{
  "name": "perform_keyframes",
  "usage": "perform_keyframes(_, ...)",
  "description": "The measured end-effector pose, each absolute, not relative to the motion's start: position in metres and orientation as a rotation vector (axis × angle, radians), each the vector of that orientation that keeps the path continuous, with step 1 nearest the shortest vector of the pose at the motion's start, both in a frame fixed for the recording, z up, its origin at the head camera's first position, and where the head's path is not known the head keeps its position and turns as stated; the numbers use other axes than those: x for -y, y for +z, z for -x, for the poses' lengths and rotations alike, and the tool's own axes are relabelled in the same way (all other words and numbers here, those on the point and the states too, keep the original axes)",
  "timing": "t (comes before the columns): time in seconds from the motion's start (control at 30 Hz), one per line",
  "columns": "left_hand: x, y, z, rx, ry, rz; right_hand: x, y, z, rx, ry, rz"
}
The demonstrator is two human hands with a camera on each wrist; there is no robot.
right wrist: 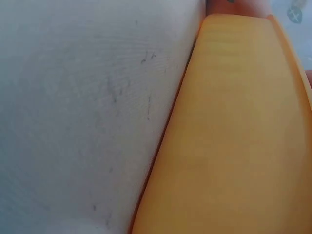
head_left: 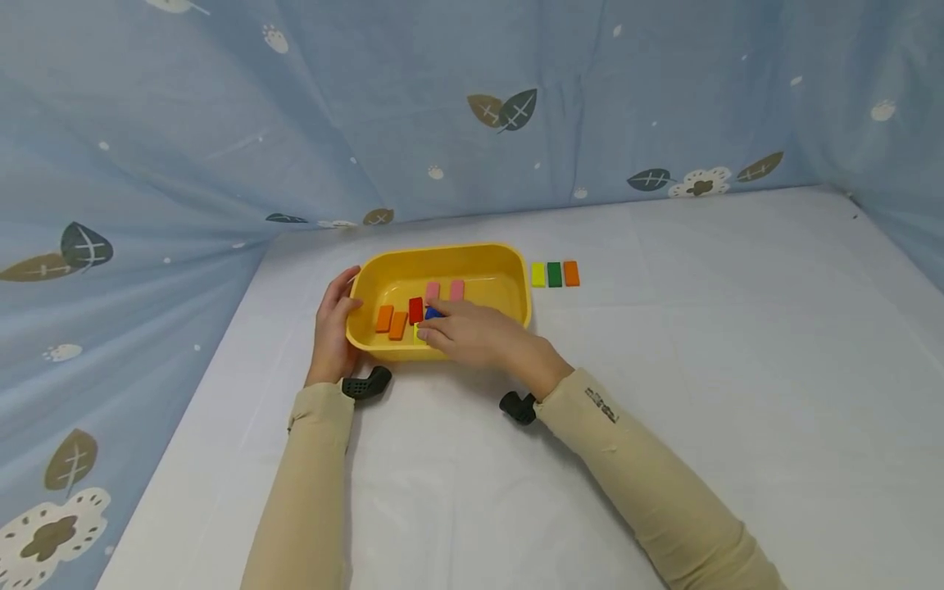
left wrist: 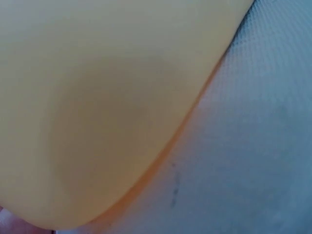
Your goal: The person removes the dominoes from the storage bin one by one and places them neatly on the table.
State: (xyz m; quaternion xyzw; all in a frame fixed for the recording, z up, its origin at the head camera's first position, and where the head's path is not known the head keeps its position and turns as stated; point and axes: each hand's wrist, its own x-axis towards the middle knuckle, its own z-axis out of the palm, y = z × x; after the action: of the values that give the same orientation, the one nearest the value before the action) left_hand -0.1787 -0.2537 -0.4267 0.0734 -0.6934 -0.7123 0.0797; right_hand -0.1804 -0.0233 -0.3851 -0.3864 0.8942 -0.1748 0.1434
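right hand (head_left: 475, 332) over blocks (head_left: 416, 311), yellow tray (head_left: 442, 261)

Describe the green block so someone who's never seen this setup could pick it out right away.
Find the yellow tray on the white table, then look just past its right end. There the green block lies between a yellow block and an orange block. Its colour sets it apart: no other block in view is green.

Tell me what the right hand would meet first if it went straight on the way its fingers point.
Probably the yellow block, right by the fingertips of the right hand in the yellow tray; the red block lies close by. Whether hand and yellow block touch is unclear.
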Motion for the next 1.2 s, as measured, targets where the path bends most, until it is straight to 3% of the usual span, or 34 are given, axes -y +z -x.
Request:
perform_keyframes(0.73, 0.2561, -0.4288, 0.1804, 2.069, -2.136, -0.193, 0.0264, -0.3856, 0.175, -2.555, -0.492, 0.952)
perform_keyframes(1.2, 0.2546, -0.4265, 0.1776, 2.038, -2.172, -0.171, 0.0224, -0.3847, 0.1831, -2.523, -0.536, 1.172)
